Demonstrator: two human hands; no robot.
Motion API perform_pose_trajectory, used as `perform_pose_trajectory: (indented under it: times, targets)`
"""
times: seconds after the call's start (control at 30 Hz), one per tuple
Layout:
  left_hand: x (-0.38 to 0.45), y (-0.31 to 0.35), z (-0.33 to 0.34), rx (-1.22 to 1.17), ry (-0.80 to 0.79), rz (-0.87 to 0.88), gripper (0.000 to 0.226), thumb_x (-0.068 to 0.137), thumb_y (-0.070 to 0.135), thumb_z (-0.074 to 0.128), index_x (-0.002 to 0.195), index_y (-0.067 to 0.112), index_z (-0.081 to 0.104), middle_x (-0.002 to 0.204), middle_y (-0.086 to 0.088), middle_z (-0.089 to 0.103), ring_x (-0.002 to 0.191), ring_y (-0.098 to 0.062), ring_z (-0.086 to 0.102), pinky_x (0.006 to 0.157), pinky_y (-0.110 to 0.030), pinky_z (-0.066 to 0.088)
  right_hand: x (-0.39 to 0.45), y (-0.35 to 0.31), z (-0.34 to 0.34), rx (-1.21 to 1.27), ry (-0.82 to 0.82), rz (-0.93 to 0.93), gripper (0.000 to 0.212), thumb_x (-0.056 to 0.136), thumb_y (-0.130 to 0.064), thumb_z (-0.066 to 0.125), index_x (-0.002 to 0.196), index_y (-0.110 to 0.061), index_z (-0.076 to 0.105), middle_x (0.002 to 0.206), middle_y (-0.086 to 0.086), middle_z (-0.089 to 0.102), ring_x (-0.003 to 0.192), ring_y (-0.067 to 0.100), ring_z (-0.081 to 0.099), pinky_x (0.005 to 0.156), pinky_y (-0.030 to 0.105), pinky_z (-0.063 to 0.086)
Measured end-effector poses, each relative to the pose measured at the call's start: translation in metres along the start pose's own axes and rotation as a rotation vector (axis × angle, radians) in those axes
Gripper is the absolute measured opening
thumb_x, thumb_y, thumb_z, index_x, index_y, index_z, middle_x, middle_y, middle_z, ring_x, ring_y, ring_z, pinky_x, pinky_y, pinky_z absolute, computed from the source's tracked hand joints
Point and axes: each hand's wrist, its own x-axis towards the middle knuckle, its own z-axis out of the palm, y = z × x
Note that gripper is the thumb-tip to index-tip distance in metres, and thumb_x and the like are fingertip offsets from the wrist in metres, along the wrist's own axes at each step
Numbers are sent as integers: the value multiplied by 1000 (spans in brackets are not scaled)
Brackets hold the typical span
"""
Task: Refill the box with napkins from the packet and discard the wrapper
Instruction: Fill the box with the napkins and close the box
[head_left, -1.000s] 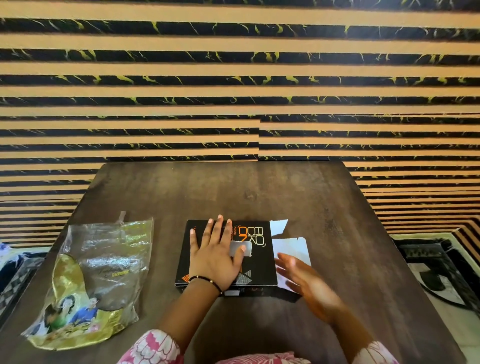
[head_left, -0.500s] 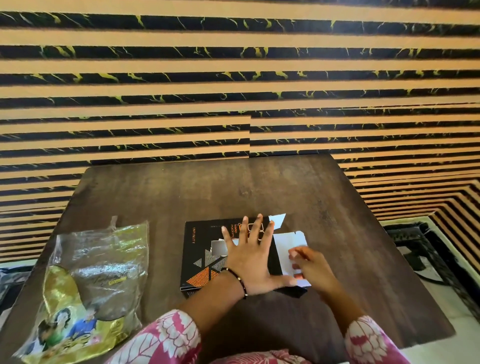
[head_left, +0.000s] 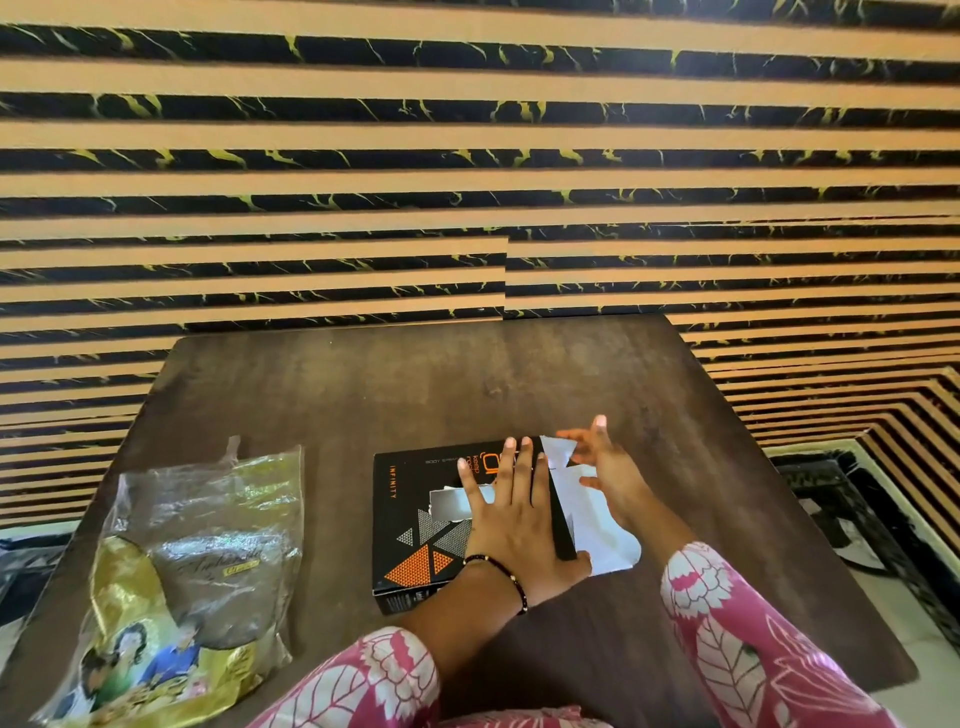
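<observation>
A flat black cardboard box with orange triangles (head_left: 415, 525) is lying low in the middle, white flaps (head_left: 602, 525) sticking out right. A crinkly clear-and-gold plastic packet (head_left: 192, 582) is lying lower left.

Dark wooden table (head_left: 363, 395), worn grain, set against wall (head_left: 467, 171) of tan slats alternating with black bands veined in yellow. Pale floor (head_left: 904, 613) at lower right, with black ornate frame (head_left: 831, 499) lying beside table edge.
</observation>
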Motion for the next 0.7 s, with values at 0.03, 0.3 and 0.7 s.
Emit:
perform_pose_trajectory:
  times: [0.03, 0.3, 0.7]
  targets:
    - [1, 0, 0, -18, -6, 4, 102, 74, 72, 34, 146, 15, -10, 157, -7, -18, 135, -23, -33, 98, -71, -22, -6, 3, -1, 15, 2, 13, 58, 98, -48, 12, 96, -23, 65, 108, 3, 64, 101, 17, 55, 96, 38, 41]
    - [13, -4, -9, -7, -118, 94, 106, 67, 84, 36, 145, 30, -11, 157, 1, -13, 142, -36, -17, 93, -78, -15, -26, 46, 14, 275, -45, 37, 65, 99, -45, 9, 124, -9, 56, 114, 4, 61, 110, 19, 54, 105, 33, 35]
    - [13, -3, -4, -1, -44, 153, 94, 70, 64, 42, 146, 17, 13, 157, 7, 8, 145, -19, -12, 93, -74, -24, -58, 72, -5, 114, 415, -65, 32, 98, -28, 39, 106, -8, 63, 112, 9, 64, 103, 24, 60, 86, 32, 50]
